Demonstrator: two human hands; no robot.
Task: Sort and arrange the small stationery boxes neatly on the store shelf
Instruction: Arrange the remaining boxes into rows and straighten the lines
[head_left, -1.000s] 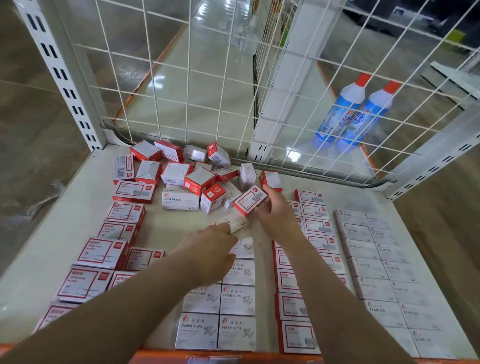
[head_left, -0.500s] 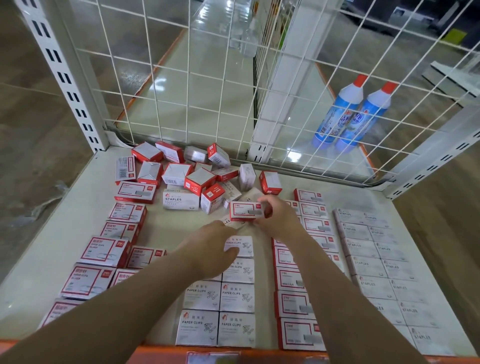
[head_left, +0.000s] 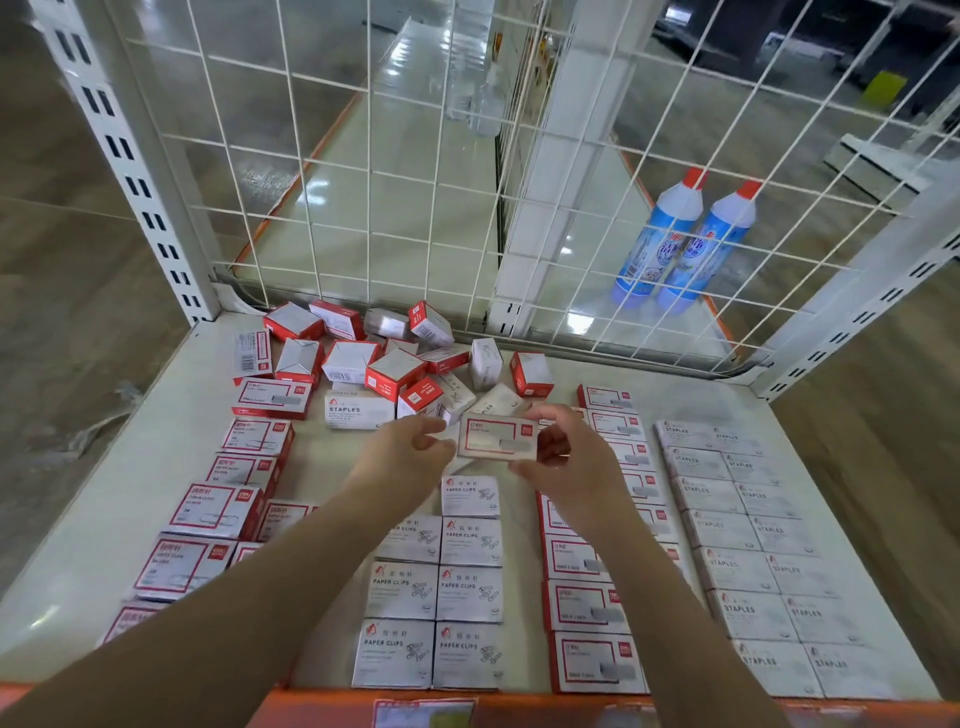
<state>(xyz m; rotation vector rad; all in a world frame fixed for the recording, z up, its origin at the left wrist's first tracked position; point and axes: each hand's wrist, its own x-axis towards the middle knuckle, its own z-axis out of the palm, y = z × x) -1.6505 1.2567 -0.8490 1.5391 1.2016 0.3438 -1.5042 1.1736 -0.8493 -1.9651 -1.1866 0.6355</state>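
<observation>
Several rows stood sorted; your right hand (head_left: 571, 462) pinched a red-bordered box (head_left: 497, 437), left hand (head_left: 410, 457) spread, rear pile (head_left: 384, 364) remained.

Bare shelf (head_left: 130, 467) lies open along the left edge; a jumbled pile of boxes (head_left: 384, 358) blocks the back, just before the wire grid (head_left: 363, 171).

A right hand (head_left: 569, 457) holds a red-bordered box (head_left: 497, 436) above a store shelf (head_left: 104, 519), the left hand (head_left: 410, 457) just beside it, loose boxes (head_left: 374, 364) heaped beyond, sorted rows nearer.
</observation>
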